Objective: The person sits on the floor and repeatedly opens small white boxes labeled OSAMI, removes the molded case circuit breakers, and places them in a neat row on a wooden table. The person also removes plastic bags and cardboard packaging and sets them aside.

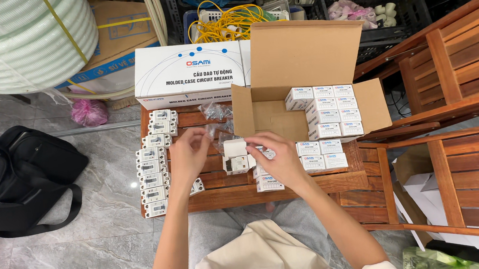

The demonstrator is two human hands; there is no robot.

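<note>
My left hand [188,154] and my right hand [276,159] hold a small white circuit breaker [236,163] with its little white box [235,148] between them, above a low wooden table [222,198]. A row of unboxed white breakers [153,174] lies along the table's left side. Small white boxes [324,162] are stacked to the right of my hands. An open cardboard carton [307,53] behind them holds more small boxes [330,112] on its right side. Clear plastic bags [214,112] lie near the carton.
A long white printed box [188,72] stands behind the table. A black backpack [18,177] lies on the tiled floor at left. Wooden chairs [456,104] crowd the right. Coiled white hose [17,38], yellow cable [229,21] and crates of fittings fill the back.
</note>
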